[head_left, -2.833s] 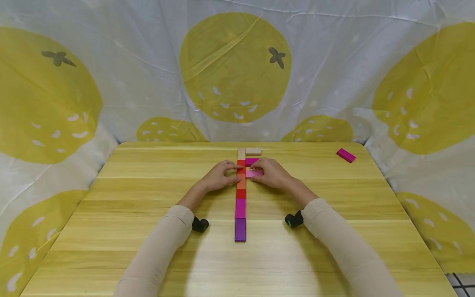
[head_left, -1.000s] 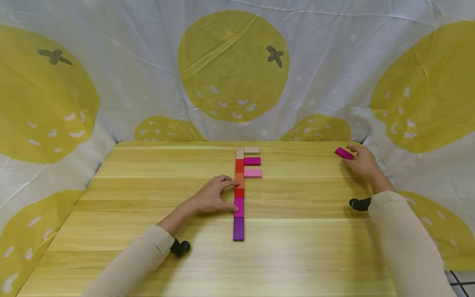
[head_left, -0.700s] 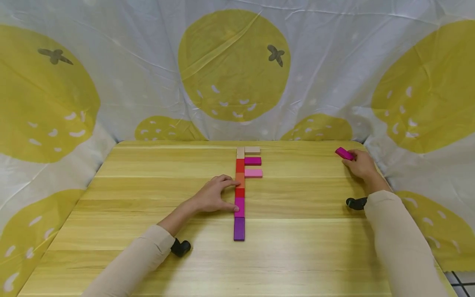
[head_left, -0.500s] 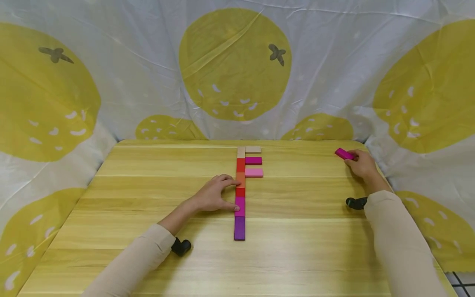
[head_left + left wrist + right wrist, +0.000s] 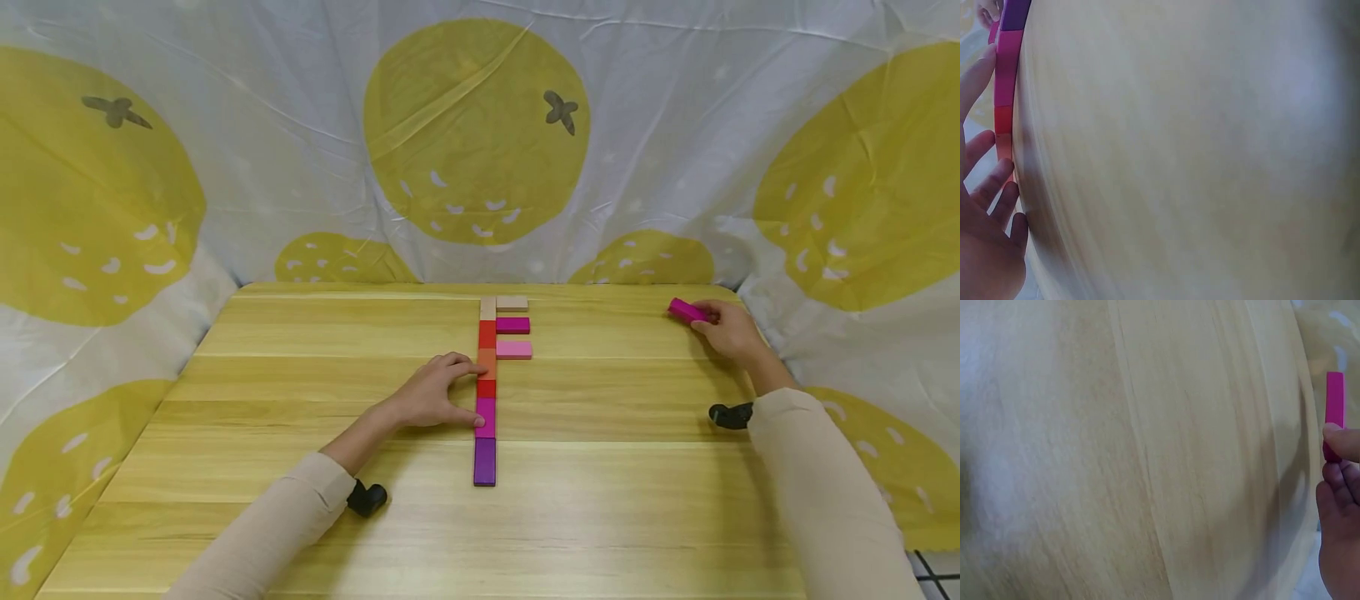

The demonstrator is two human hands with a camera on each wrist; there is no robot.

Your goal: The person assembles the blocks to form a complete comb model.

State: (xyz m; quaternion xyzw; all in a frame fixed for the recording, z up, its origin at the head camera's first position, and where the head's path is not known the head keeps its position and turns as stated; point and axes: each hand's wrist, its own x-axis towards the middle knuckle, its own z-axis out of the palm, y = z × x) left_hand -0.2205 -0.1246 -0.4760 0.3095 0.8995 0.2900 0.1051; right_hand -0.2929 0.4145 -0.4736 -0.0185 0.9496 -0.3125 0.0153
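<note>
My right hand [image 5: 733,335] pinches one end of a magenta wooden block [image 5: 685,311] at the table's back right; the right wrist view shows the thumb against that block [image 5: 1334,400]. Mid-table, blocks lie end to end in a straight column: plain wood [image 5: 488,309], red [image 5: 487,334], orange [image 5: 487,360], red [image 5: 486,389], magenta [image 5: 487,410] and purple [image 5: 484,462]. My left hand [image 5: 429,396] rests along its left side, fingers spread, with the index fingertip on the orange block and the thumb on the magenta one.
Side blocks stick out to the right from the column's far part: plain wood [image 5: 512,305], magenta [image 5: 513,326] and pink [image 5: 513,350]. All lie flat on the wooden table [image 5: 600,517]. A white curtain with yellow fruit shapes [image 5: 476,133] hangs behind and beside the table.
My right hand has left the pink side block, reached the magenta block at back right, pinched it and shifted it slightly left. The left hand slid nearer along the column, then stayed still.
</note>
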